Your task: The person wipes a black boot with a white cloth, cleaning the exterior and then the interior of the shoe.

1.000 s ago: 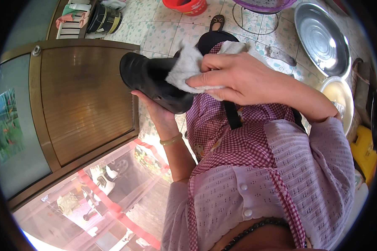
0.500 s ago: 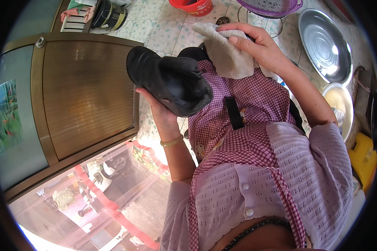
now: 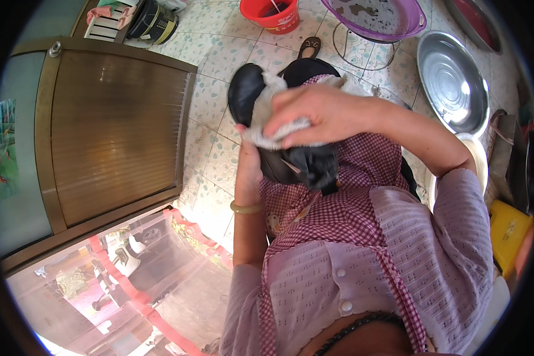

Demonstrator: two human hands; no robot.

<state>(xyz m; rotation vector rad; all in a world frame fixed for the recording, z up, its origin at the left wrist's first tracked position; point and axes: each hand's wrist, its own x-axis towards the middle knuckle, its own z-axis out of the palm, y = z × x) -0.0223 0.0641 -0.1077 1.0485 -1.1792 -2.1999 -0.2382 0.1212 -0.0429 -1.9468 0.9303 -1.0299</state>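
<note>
A black leather shoe (image 3: 246,95) with a high, open top is held over my lap, its rounded toe pointing away from me. My left hand (image 3: 249,159) grips it from the left side; most of those fingers are hidden beneath it. Across the shoe's middle lies a whitish cloth (image 3: 267,107), bunched under my right hand (image 3: 320,115). The right fingers are curled on the cloth and slightly blurred, pressing it to the shoe. Below them the shoe's opening faces my checked apron (image 3: 314,213).
On the tiled floor ahead stand a red bucket (image 3: 273,21) and a purple basin (image 3: 377,29) holding dark-flecked water. A large metal basin (image 3: 454,83) is at the right, near a yellow container (image 3: 509,237). A brown-framed door (image 3: 115,130) stands close on my left.
The right hand has brought the cloth down and left onto the shoe. The shoe has moved right and lower, closer over my lap, with my left hand still on it.
</note>
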